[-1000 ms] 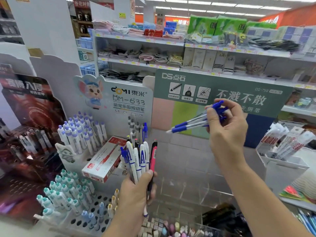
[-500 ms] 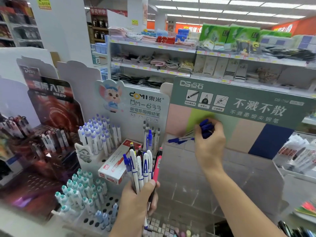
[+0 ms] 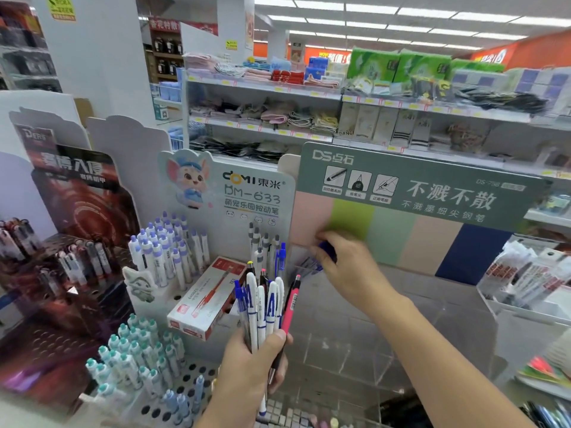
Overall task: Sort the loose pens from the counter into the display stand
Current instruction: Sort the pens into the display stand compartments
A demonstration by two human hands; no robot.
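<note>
In a shop aisle, the left hand grips a pen bunch; the right hand, farther off, pinches blue-capped pens at the clear display stand.

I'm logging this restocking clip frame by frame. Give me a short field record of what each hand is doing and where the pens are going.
left hand: grips a bunch of pens, upright, white-and-blue plus one pink
right hand: holds blue pens, reaching to the back of the clear stand
backboard: green header, colour stripes below
beside: red pen box lying on the white stand
</note>
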